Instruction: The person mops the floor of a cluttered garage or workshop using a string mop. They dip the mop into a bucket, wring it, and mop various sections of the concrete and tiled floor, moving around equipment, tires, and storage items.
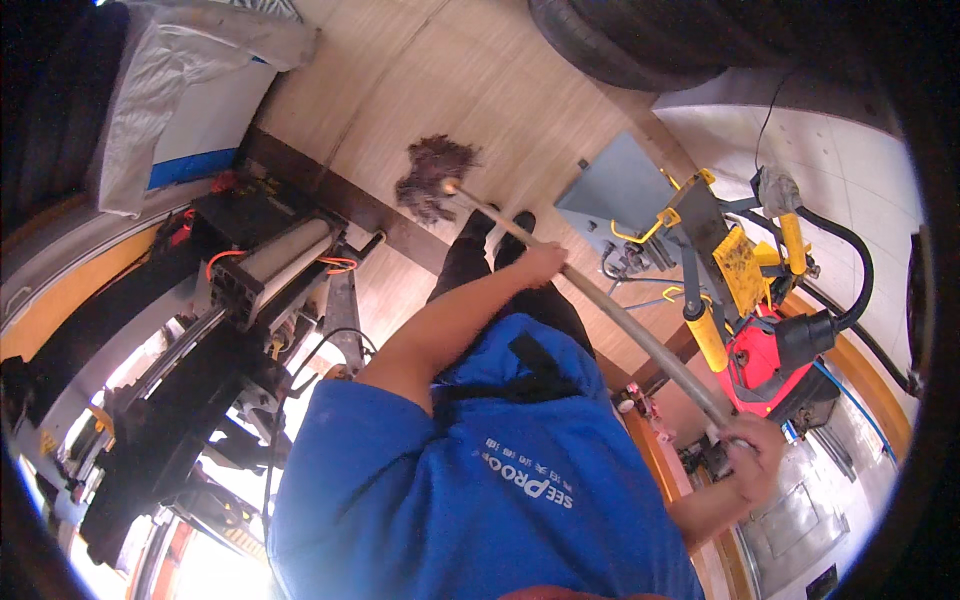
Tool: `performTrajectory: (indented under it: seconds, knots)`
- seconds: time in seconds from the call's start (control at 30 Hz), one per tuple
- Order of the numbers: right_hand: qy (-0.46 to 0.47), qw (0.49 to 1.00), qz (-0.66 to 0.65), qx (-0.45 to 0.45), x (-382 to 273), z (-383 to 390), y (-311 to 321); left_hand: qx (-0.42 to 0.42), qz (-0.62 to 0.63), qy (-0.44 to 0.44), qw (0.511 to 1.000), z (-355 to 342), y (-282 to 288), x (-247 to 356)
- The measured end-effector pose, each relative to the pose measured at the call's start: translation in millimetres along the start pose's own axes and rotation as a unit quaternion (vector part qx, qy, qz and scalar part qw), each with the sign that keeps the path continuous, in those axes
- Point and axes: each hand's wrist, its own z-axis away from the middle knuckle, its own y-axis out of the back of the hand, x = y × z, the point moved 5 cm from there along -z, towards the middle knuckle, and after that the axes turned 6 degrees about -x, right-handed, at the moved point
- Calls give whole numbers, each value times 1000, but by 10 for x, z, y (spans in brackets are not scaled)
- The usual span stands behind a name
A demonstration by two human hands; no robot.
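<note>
A long metal mop handle [635,330] slants across my body, with a dark, stringy mop head [432,170] at its far end on the pale wood-look floor near my feet. My left hand [542,263] is closed around the middle of the handle. Lower right, my right hand [752,450] grips the handle close to its upper end.
Black machinery [160,410] with a cylinder and orange hoses stands left. A red-and-yellow machine [765,365] with black hoses and a grey plate [610,185] is at right. Tires [625,35] lie at top; a covered white-and-blue panel [200,120] is upper left.
</note>
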Motion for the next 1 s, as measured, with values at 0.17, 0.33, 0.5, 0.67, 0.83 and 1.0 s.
performTrajectory:
  seconds: [0.17, 0.33, 0.5, 0.67, 0.83, 1.0]
  knots:
    - [-67, 978, -111, -162, 249, -843, -951, 38, -196, 107, 974, 598, 381, -1341]
    - [-19, 986, -120, -112, 277, -986, -1317, 278, 195, 246, 908, 832, 136, -2938]
    - [-104, 991, -43, 76, 612, -140, -612, 116, -153, 114, 975, -56, -128, -1196]
    - [-239, 931, -154, 229, 536, 982, -478, 89, -282, -147, 944, -860, -617, 97]
    - [-164, 965, -23, 205, -3, 765, -1097, -39, -243, -123, 961, -1493, -434, 785]
    - [-120, 985, -11, 126, -173, 120, -1613, -65, -343, -220, 911, -2064, -257, 464]
